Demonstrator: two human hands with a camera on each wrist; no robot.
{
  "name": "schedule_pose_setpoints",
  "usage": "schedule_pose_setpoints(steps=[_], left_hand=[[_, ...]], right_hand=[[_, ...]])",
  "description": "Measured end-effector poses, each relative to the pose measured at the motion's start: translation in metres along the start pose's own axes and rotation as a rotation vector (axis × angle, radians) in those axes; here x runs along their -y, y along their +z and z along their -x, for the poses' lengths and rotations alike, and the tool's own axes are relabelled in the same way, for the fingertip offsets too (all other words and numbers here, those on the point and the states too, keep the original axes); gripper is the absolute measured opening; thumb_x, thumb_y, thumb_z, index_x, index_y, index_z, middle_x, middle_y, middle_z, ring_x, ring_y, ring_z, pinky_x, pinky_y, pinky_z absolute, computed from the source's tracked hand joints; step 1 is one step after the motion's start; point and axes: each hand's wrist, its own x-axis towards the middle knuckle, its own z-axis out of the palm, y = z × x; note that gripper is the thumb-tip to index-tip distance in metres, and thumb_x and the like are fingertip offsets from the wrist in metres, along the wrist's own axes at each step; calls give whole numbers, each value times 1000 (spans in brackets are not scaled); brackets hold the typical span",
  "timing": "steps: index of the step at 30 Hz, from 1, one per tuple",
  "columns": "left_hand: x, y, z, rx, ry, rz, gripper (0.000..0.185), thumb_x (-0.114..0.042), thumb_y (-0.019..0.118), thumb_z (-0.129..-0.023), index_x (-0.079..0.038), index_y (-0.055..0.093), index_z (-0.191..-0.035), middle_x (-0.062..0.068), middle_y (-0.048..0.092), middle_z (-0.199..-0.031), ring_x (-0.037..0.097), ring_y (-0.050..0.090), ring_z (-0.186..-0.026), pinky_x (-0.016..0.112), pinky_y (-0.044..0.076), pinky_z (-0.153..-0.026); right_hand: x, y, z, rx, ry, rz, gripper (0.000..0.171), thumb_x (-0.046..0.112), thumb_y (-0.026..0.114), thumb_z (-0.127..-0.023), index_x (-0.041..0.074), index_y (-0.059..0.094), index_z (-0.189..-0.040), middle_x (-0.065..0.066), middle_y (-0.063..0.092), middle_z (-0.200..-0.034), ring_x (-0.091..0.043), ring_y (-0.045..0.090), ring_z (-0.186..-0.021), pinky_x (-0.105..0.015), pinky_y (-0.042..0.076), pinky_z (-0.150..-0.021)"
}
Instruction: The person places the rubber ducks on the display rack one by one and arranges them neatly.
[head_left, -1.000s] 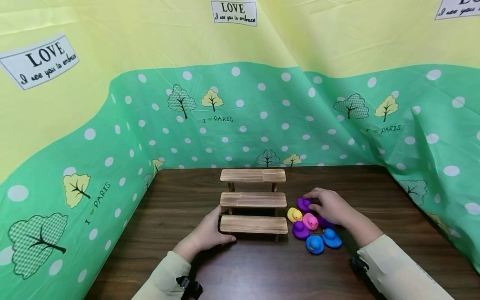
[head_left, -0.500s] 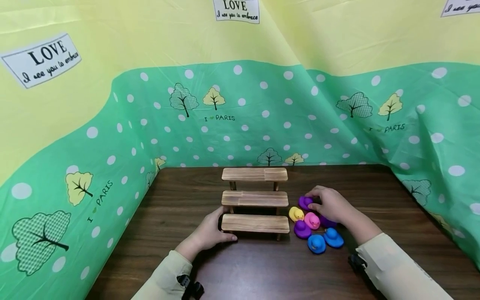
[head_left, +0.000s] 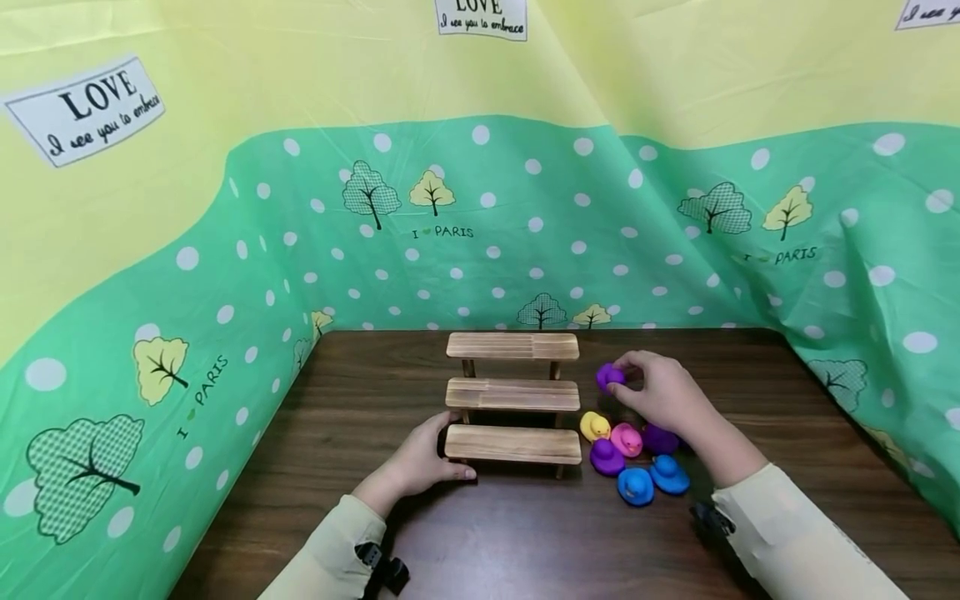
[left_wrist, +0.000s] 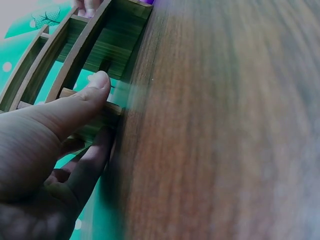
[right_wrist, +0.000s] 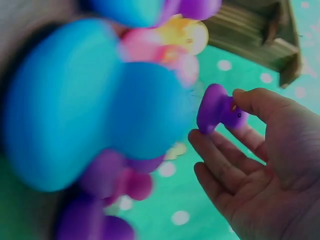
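A purple rubber duck [head_left: 609, 378] is pinched between the thumb and fingers of my right hand [head_left: 667, 396], raised beside the stand. The right wrist view shows this duck [right_wrist: 215, 107] tilted on its side near the fingertips. My left hand [head_left: 408, 464] holds the left end of a three-tier wooden stand [head_left: 513, 444]; in the left wrist view the thumb and fingers lie around a piece of the stand [left_wrist: 75, 60]. Right of the stand lie a yellow duck [head_left: 595, 427], a pink duck [head_left: 626, 440], two purple ducks [head_left: 607, 457] and two blue ducks [head_left: 635, 486].
Everything stands on a dark wooden table [head_left: 517, 542]. A green and yellow patterned cloth [head_left: 450, 208] hangs behind it and along both sides. The ducks on the table lie close together near the stand's right end.
My right hand has lifted the purple duck from the back of the group and moved it slightly away from me. My left hand stays at the stand. The head view has shifted slightly.
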Motion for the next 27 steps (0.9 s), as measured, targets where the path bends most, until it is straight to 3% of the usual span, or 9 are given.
schedule_pose_setpoints(steps=[9, 16, 21, 27], left_hand=[[1, 0, 0, 21, -4, -7, 91, -32, 98, -74, -6, 50, -147, 9, 60, -137, 24, 59, -123, 48, 47, -105], [1, -1, -1, 25, 6, 6, 89, -30, 98, -74, -8, 51, -146, 7, 61, -134, 23, 60, -121, 47, 47, -105], [1, -1, -1, 23, 14, 5, 90, -31, 98, -75, -7, 51, -147, 9, 60, -135, 24, 59, -122, 48, 46, -105], [1, -1, -1, 26, 5, -20, 89, -33, 98, -75, -7, 51, -146, 7, 60, -134, 23, 60, -121, 47, 48, -104]], right_hand=[[30, -24, -9, -102, -22, -74, 31, 26, 83, -93, 7, 73, -115, -12, 73, -109, -35, 71, -100, -55, 55, -87], [48, -34, -18, -150, -33, -124, 35, 37, 81, -94, 11, 74, -117, -9, 74, -107, -26, 73, -89, -47, 59, -77], [64, -37, -24, -181, -69, -126, 33, 37, 80, -95, 13, 76, -117, -7, 74, -110, -27, 69, -96, -47, 54, -81], [84, -33, -35, -144, -93, -180, 29, 33, 82, -94, 16, 76, -117, -4, 73, -114, -26, 67, -104, -51, 54, -89]])
